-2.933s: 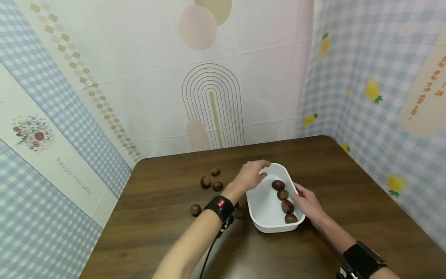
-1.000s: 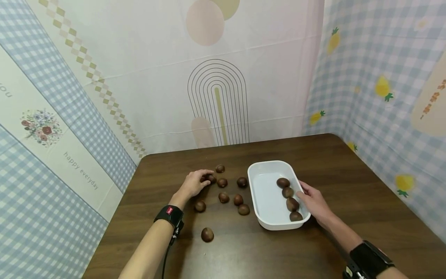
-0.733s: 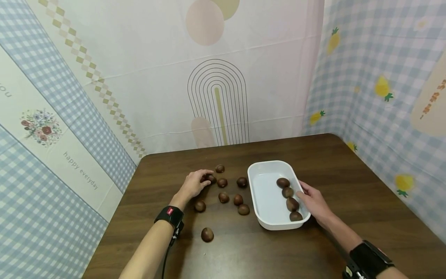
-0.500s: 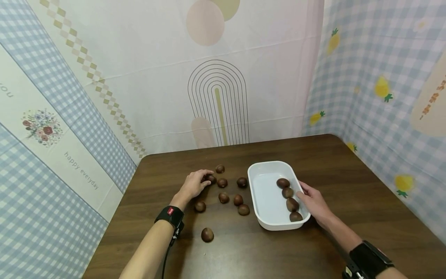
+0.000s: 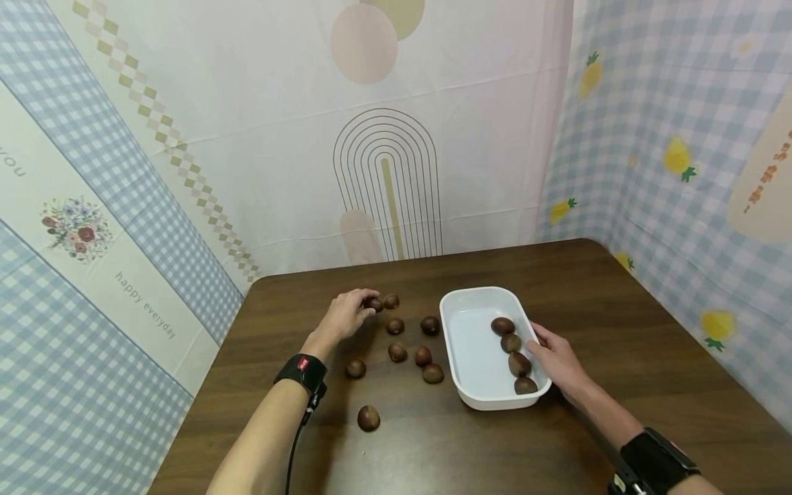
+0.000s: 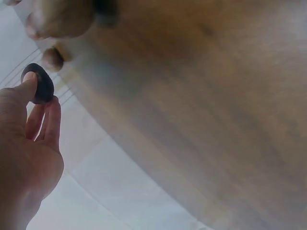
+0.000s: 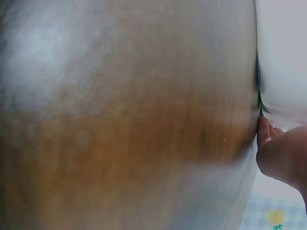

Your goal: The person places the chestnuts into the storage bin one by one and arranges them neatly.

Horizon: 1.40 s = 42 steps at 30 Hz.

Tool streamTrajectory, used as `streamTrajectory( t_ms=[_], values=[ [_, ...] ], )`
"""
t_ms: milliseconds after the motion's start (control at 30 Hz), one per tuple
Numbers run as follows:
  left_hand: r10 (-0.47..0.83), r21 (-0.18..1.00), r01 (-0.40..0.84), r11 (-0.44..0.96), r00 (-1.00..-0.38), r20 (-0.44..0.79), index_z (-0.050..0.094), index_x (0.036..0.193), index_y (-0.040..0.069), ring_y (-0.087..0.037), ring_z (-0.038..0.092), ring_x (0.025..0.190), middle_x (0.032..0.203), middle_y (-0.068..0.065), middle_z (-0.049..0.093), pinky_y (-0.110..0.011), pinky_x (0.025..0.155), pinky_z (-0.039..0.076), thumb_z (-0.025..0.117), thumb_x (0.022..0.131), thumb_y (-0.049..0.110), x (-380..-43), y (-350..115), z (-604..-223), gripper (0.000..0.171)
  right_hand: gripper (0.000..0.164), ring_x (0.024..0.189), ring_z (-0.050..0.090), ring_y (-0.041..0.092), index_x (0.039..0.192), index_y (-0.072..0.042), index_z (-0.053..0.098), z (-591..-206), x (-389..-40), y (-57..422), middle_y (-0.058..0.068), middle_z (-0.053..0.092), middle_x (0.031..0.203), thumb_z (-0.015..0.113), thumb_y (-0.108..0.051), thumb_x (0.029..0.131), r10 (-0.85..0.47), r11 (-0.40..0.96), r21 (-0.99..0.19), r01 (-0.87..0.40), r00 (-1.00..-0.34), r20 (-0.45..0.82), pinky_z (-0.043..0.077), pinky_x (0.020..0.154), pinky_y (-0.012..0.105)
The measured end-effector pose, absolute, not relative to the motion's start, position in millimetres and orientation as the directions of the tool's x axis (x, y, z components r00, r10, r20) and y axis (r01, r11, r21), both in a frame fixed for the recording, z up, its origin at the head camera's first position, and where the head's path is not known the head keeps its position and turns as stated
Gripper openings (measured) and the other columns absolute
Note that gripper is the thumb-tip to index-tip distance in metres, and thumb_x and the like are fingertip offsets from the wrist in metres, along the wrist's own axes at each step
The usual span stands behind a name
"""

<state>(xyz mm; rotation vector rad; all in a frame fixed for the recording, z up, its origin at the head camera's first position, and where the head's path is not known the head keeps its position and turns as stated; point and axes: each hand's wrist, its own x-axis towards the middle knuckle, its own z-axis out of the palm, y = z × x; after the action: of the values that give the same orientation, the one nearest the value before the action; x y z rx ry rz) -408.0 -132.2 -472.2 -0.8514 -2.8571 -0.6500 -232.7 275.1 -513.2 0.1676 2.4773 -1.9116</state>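
**One Chestnut in Hand, Left of the White Tray**

Item: one brown chestnut (image 5: 374, 304), well left of the white tray (image 5: 476, 344), was pinched between thumb and fingers of the left hand (image 5: 346, 316). I judged it just lifted, which left one fewer lying loose while the tray's tally stood at four. Against half a second earlier, nut and hand showed higher in the head view, nearer the farthest loose chestnut (image 5: 391, 301); tray and contents had not shifted.

Item: four chestnuts (image 5: 519, 364) lay in a line along the tray's right wall.

Item: the right hand (image 5: 559, 357) gripped the tray's right side.

Item: eight loose chestnuts (image 5: 397, 352), that farthest included, lay on the table (image 5: 470, 454) left of the tray.

Item: patterned cloth (image 5: 482, 172) hung behind the tray.
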Motion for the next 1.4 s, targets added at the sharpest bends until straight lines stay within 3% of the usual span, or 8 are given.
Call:
streamTrajectory(
  t_ms=[400,867,1200,1400],
  values=[
    [0.579,0.352,0.623,0.698,-0.781,0.233,0.065,0.144,0.012,-0.027,0.063,0.128,0.139,-0.008,0.067,-0.045,0.108,0.050,0.070,0.105,0.015,-411.6,-81.3,-431.8,0.039,0.057,0.115,0.064,0.027,0.166,-0.002,0.031,-513.5,-232.8,275.7,0.030,0.049,0.155,0.047,-0.021,0.115,0.074,0.252,-0.964,0.088,-0.995,-0.071,0.057,0.088,0.028],
    [0.680,0.289,0.724,0.626,-0.688,0.252,0.064,0.146,0.013,-0.022,0.062,0.131,0.141,-0.004,0.066,-0.037,0.109,0.050,0.069,0.106,0.021,-401.6,9.2,-414.8,0.040,0.056,0.116,0.065,0.029,0.165,-0.001,0.032,-511.7,-232.6,277.4,0.030,0.050,0.154,0.048,-0.020,0.115,0.074,0.241,-0.967,0.083,-0.995,-0.067,0.057,0.089,0.031],
    [0.674,0.221,0.707,0.672,-0.707,0.212,0.065,0.145,0.017,-0.020,0.065,0.124,0.135,-0.003,0.068,-0.033,0.102,0.053,0.068,0.106,0.026,-379.6,66.8,-427.5,0.040,0.055,0.130,0.059,0.040,0.165,0.000,0.031,-512.1,-232.6,274.6,0.030,0.046,0.158,0.045,-0.018,0.115,0.080,0.272,-0.959,0.083,-0.995,-0.063,0.056,0.098,0.041],
    [0.654,0.191,0.684,0.704,-0.729,0.202,0.068,0.140,0.017,-0.017,0.068,0.116,0.127,-0.002,0.071,-0.028,0.096,0.055,0.069,0.106,0.027,-365.4,88.1,-440.5,0.036,0.056,0.120,0.065,0.034,0.166,-0.005,0.034,-510.2,-232.4,272.0,0.028,0.050,0.155,0.049,-0.020,0.114,0.096,0.254,-0.964,0.084,-0.993,-0.062,0.058,0.090,0.035]
  ],
)
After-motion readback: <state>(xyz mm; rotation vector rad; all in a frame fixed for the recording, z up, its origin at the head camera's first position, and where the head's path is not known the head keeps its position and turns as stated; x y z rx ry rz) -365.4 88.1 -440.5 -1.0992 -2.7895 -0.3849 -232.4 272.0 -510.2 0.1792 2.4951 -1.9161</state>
